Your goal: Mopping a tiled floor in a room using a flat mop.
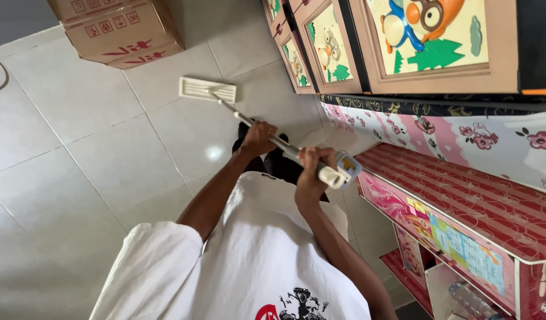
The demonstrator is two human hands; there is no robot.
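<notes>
The person holds a flat mop (273,133) with both hands, seen from above over a white shirt (249,261). The left hand (258,139) is closed around the metal handle partway down, above the dark trousers. The right hand (311,169) is closed around the upper end of the handle, just below its pale grip and the blue-grey cap at the very top. The handle slants from the right hand down and away to the mop head (207,89) — a pale rectangular pad lying flat on the floor (95,154).

The floor is of large light tiles with thin grout lines, and a bright spot of light shows on one tile near the left hand. A cardboard box (116,26) with red markings stands on the floor beyond the mop head, well apart from it.

To the right runs a shelf unit (462,207) with a red striped top and a pink flowered cloth behind it. Above that are cabinet doors (427,41) with cartoon pictures in tan frames. Low in the unit lies what looks like a clear plastic bottle (471,299) — the view there is partly cut off.
</notes>
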